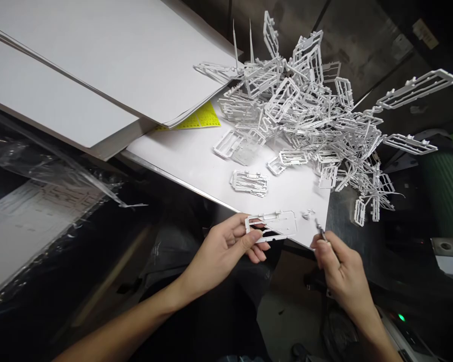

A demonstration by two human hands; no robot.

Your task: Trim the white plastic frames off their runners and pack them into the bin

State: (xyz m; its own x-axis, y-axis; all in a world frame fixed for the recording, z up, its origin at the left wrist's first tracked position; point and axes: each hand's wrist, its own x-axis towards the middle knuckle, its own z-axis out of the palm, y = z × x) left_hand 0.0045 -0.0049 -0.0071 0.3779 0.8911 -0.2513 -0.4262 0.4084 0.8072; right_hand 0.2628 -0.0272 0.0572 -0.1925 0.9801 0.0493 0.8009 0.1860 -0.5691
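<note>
A thin white plastic frame (289,224) with slender bars inside is pinched between the thumb and fingers of my left hand (230,244), just over the front edge of the white work surface (196,168). To the right, my right hand (342,266) is closed round a slim dark-tipped tool (320,230), its tip pointing up and left. Small white scraps (308,214) lie near that tip. A small stack of similar frames (249,183) rests on the surface beyond my left hand.
A tall tangled heap of white frames (305,110) covers the back right, some sticking out past the edge. Large white sheets (109,55) lie at the upper left, over a yellow printed sheet (202,118). Clear plastic film (33,156) hangs at the left.
</note>
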